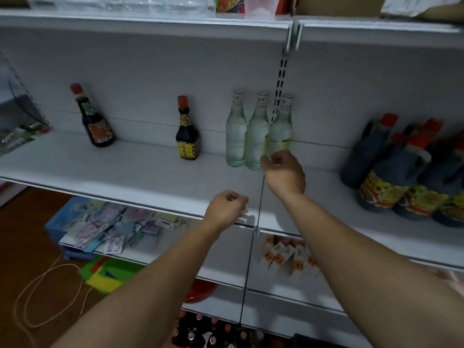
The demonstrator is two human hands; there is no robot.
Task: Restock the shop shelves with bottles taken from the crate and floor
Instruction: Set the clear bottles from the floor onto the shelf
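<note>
White shop shelf (125, 169) | clear bottles (256, 136) at back | wooden floor (25, 247)

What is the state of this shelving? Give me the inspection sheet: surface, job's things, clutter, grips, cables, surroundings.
surface: white shelf, two boards meeting at a seam.
job's things: three clear bottles side by side at the back; two dark sauce bottles standing apart to their left; dark handled jugs at right; red-capped bottles below the lowest shelf.
clutter: loose packets and small cartons on the lower shelf.
grips: left grip curled at the shelf's front edge, nothing seen in it; right grip curled before the rightmost clear bottle's base, contact unclear.
cables: pale cord looped on the wooden floor.
surroundings: upper shelf holds goods.
</note>
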